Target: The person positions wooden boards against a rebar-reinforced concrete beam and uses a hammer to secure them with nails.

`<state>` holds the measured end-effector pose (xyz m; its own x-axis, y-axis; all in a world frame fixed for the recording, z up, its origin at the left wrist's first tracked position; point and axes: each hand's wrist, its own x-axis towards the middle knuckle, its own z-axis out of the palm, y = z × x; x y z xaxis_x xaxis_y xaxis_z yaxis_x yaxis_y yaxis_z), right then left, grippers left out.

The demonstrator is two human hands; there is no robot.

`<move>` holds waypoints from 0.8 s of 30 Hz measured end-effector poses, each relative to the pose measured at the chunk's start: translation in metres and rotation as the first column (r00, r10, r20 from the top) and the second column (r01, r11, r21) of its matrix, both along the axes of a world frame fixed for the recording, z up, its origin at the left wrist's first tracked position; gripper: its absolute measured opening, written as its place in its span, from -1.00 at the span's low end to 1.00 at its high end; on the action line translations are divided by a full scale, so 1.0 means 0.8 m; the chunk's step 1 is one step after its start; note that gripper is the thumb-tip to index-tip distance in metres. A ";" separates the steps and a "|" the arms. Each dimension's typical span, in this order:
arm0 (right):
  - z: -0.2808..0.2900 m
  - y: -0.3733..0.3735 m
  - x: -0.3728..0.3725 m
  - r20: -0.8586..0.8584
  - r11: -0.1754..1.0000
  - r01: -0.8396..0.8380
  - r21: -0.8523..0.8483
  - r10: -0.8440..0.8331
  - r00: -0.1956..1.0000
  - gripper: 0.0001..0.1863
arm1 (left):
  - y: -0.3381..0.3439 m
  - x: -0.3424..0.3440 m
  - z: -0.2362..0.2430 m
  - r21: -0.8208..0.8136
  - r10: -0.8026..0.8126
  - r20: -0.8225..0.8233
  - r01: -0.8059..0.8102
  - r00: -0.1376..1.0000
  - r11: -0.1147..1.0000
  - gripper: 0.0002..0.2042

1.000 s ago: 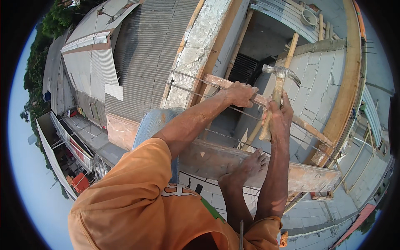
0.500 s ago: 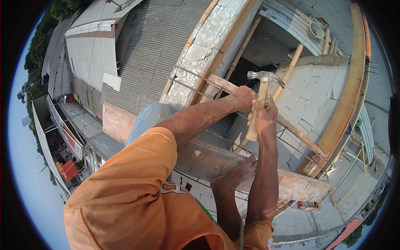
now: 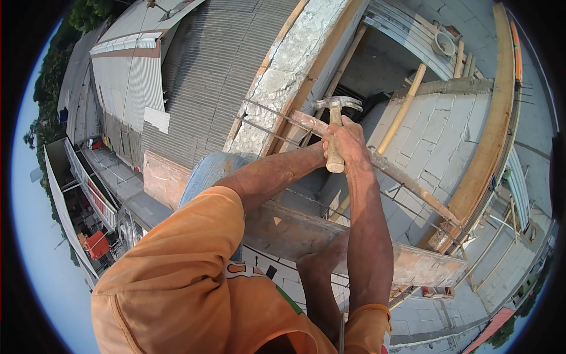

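Grey corrugated roof (image 3: 212, 65), trees (image 3: 91, 13) at left — pale bucket (image 3: 443, 52) upper right.

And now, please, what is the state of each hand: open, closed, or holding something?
Right hand: closed, holding a hammer by its handle.
Left hand: mostly hidden behind the right one; its grip cannot be told.

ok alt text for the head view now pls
A person's right hand grips a hammer over a plank; the left forearm reaches in behind it, its hand mostly hidden. A block wall and corrugated roof lie beyond.
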<state>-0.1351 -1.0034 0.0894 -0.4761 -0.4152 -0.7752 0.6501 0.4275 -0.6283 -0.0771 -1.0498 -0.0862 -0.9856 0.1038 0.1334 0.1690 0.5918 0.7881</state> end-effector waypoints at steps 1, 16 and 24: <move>0.000 0.003 -0.001 -0.004 1.000 -0.014 0.010 0.014 1.000 -0.82 | 0.000 0.000 0.004 -0.020 0.002 -0.003 -0.002 1.000 1.000 -0.80; 0.020 0.004 0.010 -0.024 0.997 -0.019 0.075 0.021 0.999 -0.55 | -0.010 -0.014 0.075 -0.096 -0.029 0.169 0.046 0.985 0.994 -0.77; 0.036 0.035 -0.034 -0.284 0.924 0.375 -0.070 -0.379 0.881 -0.39 | -0.003 -0.017 0.070 -0.392 -0.069 0.310 0.194 0.948 0.899 -0.79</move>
<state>-0.1626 -0.9751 0.1184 -0.7991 -0.1688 -0.5770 0.5513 0.1770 -0.8153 -0.0906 -1.0521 -0.0299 -0.9480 0.2192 -0.2306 0.0766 0.8608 0.5031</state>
